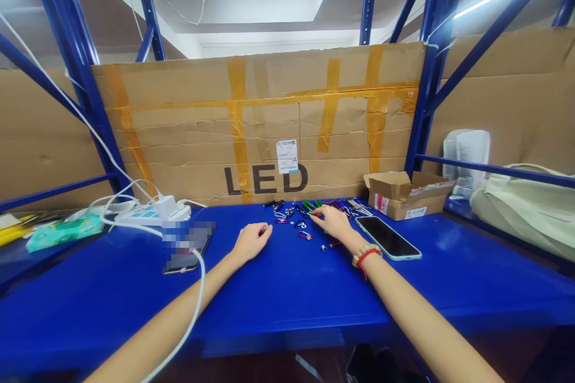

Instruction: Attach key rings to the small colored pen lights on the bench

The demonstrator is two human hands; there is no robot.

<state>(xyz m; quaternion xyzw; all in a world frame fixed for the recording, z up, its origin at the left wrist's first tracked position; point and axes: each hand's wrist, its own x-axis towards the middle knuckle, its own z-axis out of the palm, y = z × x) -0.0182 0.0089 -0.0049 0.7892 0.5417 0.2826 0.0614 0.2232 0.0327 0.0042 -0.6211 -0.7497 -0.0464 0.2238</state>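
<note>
My left hand (251, 240) rests on the blue shelf top (287, 293), its fingers curled round a small dark red item that I cannot name. My right hand (331, 221) lies further back, fingertips reaching into a scatter of small coloured keychain pieces (309, 210) with clips and rings; what the fingers pinch, if anything, is too small to see. A bead bracelet and a red cord (365, 256) sit on the right wrist. Several loose clips lie between the two hands.
A phone (389, 237) lies face up just right of my right hand. Another phone (186, 249) with a white cable lies left, near a power strip (155, 212). An open cardboard box (404, 194) stands back right, a taped "LED" carton (269, 131) behind, and a cloth bag (525, 209) far right.
</note>
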